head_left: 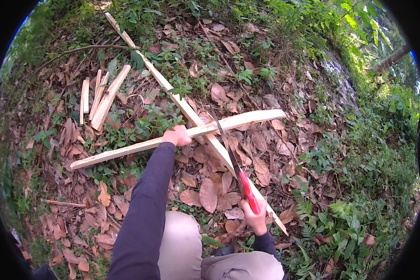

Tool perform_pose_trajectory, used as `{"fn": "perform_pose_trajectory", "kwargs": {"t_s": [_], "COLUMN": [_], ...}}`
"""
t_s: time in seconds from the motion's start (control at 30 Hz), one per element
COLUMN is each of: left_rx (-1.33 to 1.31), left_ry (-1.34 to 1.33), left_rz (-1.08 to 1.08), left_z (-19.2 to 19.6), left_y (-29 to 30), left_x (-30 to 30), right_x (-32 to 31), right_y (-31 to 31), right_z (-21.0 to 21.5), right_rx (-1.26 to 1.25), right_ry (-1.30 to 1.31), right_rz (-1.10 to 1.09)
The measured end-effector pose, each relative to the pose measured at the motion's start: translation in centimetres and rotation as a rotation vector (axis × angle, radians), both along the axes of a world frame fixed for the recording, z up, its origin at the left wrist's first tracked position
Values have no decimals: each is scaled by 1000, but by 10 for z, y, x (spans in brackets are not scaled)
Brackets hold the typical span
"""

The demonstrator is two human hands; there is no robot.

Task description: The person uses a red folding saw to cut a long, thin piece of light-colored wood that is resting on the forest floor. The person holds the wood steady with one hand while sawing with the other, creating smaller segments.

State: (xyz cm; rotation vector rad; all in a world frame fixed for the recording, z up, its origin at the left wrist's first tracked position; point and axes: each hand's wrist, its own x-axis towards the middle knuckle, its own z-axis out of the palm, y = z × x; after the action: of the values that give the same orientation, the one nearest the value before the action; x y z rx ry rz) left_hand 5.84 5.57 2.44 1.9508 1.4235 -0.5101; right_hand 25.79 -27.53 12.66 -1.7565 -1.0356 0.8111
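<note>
A pale wooden strip (133,148) lies crosswise over a longer wooden strip (165,84) that runs from far left to near right. My left hand (177,136) is closed around the crosswise strip, just left of where the two cross. In my right hand (254,216) is the red handle of a hand saw (233,158), its dark blade slanting up and away. The blade's far part meets the crosswise strip just right of the crossing. Whether its teeth have entered the wood I cannot tell.
Several short wood pieces (108,99) lie on the ground at the left. Brown dry leaves (208,195) and low green plants cover the ground. A thin branch (79,49) lies at the far left, and ferns (331,233) grow at the near right. My bent knees (182,238) are close below.
</note>
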Motion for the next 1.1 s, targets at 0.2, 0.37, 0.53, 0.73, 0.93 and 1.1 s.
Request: {"fn": "perform_pose_trajectory", "kwargs": {"t_s": [0.2,0.37,0.53,0.73,0.93,1.1], "left_rx": [-58,-57,-61,11,43,64], "left_ry": [0,-9,-15,-30,-21,-2], "left_rz": [7,16,-11,2,-20,-37], "left_z": [14,3,8,3,2,-6], "left_y": [-3,-1,3,-3,-8,-14], "left_x": [11,1,7,2,9,5], "right_x": [12,-9,0,-16,3,-23], "right_y": [49,-37,43,-31,78,-4], "right_z": [-17,7,1,40,-2,68], "right_rx": [14,-7,-47,-35,-18,-86], "right_ry": [-61,-30,-16,91,-33,181], "right_rz": [17,44,-3,-98,-55,-129]}}
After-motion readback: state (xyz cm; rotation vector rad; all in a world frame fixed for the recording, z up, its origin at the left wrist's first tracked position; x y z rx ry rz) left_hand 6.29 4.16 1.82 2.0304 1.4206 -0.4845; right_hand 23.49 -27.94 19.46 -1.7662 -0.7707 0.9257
